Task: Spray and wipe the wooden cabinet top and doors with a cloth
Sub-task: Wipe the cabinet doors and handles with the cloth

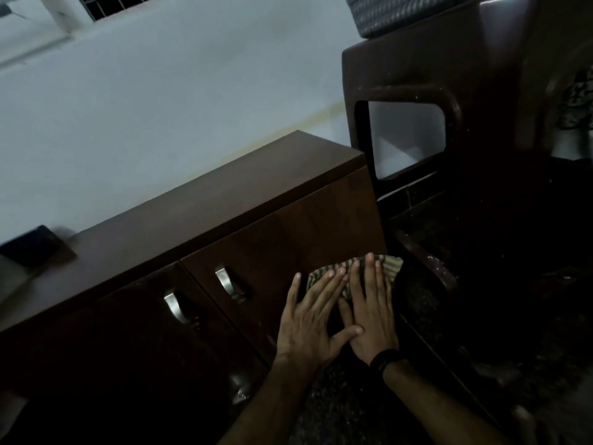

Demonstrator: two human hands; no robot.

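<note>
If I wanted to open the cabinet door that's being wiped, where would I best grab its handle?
Probably hook your fingers behind the raised middle of the metal handle on the door, coming from its free side, away from the hands. It bows out from the wood, leaving room behind. The left hand and right hand press the cloth flat further along.

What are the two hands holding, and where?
Both the left hand and right hand press flat on a striped cloth against the cabinet door, covering its lower part; no closed grip.

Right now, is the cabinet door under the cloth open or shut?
Shut. The right cabinet door sits flush with the left door, and both hands press the striped cloth flat against it.
</note>
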